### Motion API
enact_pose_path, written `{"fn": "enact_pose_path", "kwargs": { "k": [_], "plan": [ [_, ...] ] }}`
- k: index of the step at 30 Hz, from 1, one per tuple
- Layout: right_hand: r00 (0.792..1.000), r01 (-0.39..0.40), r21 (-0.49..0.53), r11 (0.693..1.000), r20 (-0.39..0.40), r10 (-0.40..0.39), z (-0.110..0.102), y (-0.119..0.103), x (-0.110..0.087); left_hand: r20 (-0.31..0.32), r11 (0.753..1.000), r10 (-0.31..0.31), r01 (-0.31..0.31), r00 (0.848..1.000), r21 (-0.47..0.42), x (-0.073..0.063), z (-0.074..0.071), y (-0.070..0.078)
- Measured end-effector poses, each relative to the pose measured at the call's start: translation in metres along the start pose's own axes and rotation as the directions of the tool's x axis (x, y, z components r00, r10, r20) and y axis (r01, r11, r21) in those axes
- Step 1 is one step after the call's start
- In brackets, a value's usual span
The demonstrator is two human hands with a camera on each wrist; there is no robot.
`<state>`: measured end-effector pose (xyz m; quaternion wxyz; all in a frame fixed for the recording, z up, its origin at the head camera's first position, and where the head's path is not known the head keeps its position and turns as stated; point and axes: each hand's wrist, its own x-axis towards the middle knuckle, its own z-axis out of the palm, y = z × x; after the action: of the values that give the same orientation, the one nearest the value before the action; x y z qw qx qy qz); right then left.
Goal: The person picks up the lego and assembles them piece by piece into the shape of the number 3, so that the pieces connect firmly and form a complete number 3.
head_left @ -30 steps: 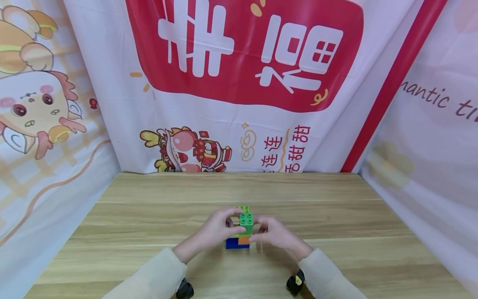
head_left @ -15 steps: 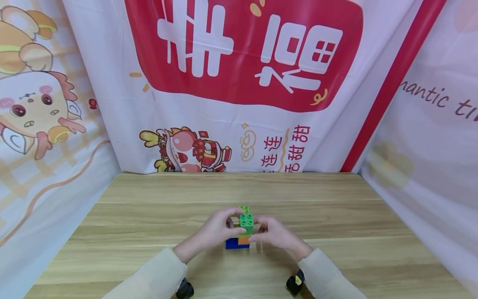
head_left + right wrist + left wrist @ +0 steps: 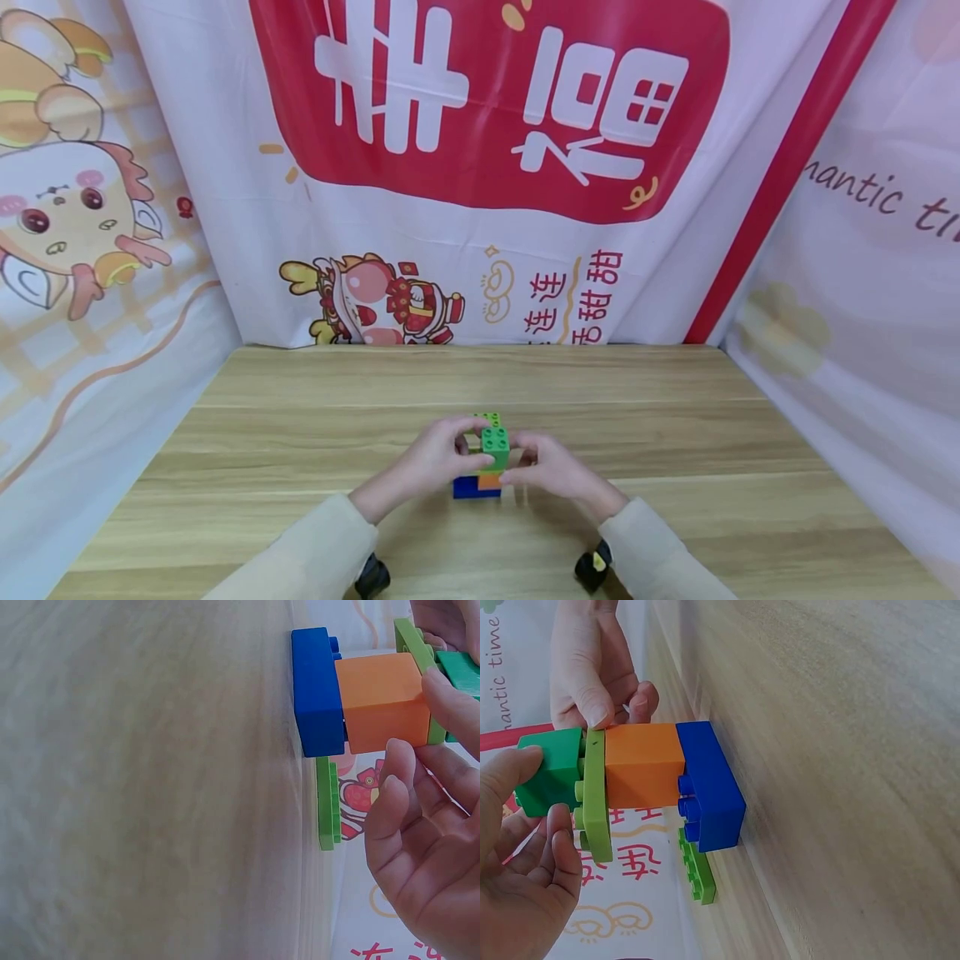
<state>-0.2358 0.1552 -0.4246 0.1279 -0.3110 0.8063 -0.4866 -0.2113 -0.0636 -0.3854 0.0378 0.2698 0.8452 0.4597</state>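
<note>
A small tower of toy building bricks stands on the table. The dark blue brick [image 3: 467,490] is its base, an orange brick [image 3: 645,765] sits on one end, then a thin lime-green brick [image 3: 596,795], which overhangs to the left, and a green brick [image 3: 495,454] on top. My left hand [image 3: 442,452] pinches the green brick between thumb and fingers. From the other side my right hand [image 3: 553,468] holds the thin lime-green brick, its thumb tip where that brick meets the orange one; its other fingers curl behind the tower, partly hidden in the head view.
Another thin lime-green brick [image 3: 697,866] lies studs up on the wooden table [image 3: 675,417], just behind the tower. Printed cloth hangs along the back [image 3: 420,200] and both sides of the table. Black wrist devices [image 3: 592,568] hang below both sleeves.
</note>
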Motion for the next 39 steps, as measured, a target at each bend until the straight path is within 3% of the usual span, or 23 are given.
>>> {"fn": "enact_pose_path", "kwargs": {
  "k": [21, 34, 39],
  "plan": [
    [1.0, -0.009, -0.018, 1.0, 0.0, 0.009, 0.0, -0.004, -0.001, 0.075, 0.995, -0.001, -0.006, 0.997, 0.101, 0.008, -0.004, 0.0],
    [1.0, 0.022, -0.056, 0.998, -0.001, -0.022, 0.001, -0.001, 0.001, 0.062, 0.99, 0.012, -0.02, 0.998, 0.14, 0.008, -0.003, 0.001],
    [1.0, 0.03, -0.064, 0.998, -0.001, -0.031, 0.002, -0.015, -0.001, 0.065, 0.991, 0.012, -0.021, 0.998, 0.135, 0.008, -0.004, 0.001]
  ]
}}
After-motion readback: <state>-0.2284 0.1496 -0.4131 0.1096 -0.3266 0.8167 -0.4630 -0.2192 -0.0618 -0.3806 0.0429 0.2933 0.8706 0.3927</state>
